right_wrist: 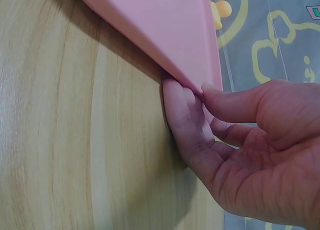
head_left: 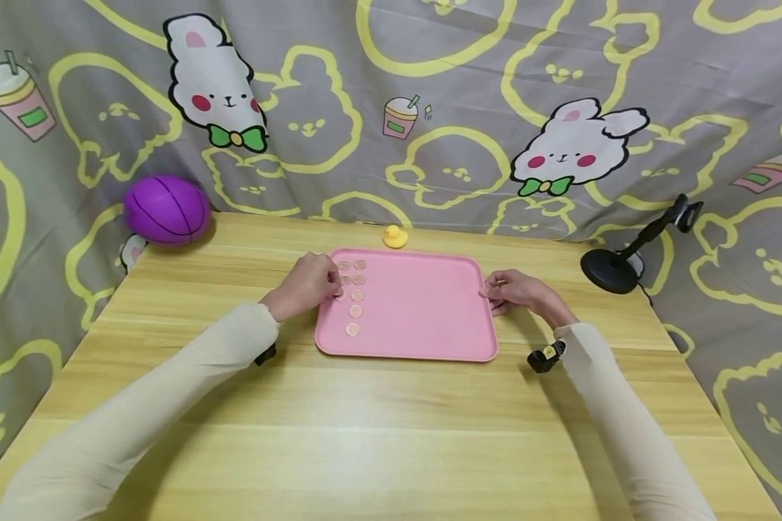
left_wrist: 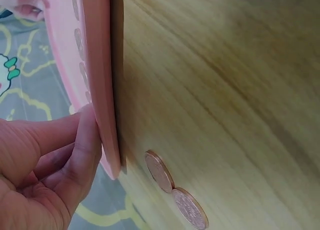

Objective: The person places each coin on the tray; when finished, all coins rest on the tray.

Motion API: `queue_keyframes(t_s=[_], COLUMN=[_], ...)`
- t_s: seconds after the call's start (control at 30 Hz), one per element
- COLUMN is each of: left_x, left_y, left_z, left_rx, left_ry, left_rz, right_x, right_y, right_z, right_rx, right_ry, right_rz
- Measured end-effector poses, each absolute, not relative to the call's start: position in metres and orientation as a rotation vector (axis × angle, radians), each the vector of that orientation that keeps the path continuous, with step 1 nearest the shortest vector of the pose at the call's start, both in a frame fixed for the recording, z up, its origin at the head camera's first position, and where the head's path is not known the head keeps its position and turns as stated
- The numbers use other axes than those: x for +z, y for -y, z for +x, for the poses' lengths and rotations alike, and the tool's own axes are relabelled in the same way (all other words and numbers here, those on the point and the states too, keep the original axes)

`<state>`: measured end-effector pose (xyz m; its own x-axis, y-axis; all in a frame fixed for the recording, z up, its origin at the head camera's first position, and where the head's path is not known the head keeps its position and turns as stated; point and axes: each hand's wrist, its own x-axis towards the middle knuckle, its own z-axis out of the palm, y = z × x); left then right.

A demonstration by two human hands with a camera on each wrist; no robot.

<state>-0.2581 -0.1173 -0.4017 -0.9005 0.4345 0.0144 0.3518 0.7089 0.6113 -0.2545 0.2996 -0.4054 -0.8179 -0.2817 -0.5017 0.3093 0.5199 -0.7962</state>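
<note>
A pink tray [head_left: 423, 304] lies on the table, with several copper-coloured coins [head_left: 355, 311] set in two columns along its left side. My left hand [head_left: 308, 284] reaches over the tray's left edge, thumb and index finger together at a coin [head_left: 340, 295] in the left column. From the left wrist view, the rim hides those fingertips. Two more coins [left_wrist: 190, 208] lie on the wood just outside the tray, seen only in that view. On the right, my right hand [head_left: 518, 291] grips the tray's rim, thumb on top and fingers beneath it.
Behind the tray sits a yellow rubber duck [head_left: 394, 236]. A purple ball [head_left: 167, 209] is at the back left corner of the wooden table [head_left: 365, 434]. At the back right stands a black stand [head_left: 611, 270]. Patterned grey curtain [head_left: 456, 94] hangs around the table.
</note>
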Motion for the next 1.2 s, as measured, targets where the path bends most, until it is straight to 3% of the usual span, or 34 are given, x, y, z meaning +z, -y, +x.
queue_keyframes(t_s=[0.43, 0.67, 1.2], left_x=[-0.398, -0.393, -0.397], left_y=[0.133, 0.157, 0.207], left_z=[-0.256, -0.256, -0.264], left_rx=[1.370, 1.342, 1.141], left_ry=[-2.523, -2.482, -2.593], left_rz=[0.522, 0.464, 0.659], right_x=[-0.405, -0.404, -0.404], right_y=[-0.304, -0.303, -0.299], right_z=[-0.253, -0.256, -0.254], right_rx=[-1.259, -1.303, -1.263], right_ry=[-2.184, -2.140, -2.163], right_rz=[0.028, -0.036, 0.028])
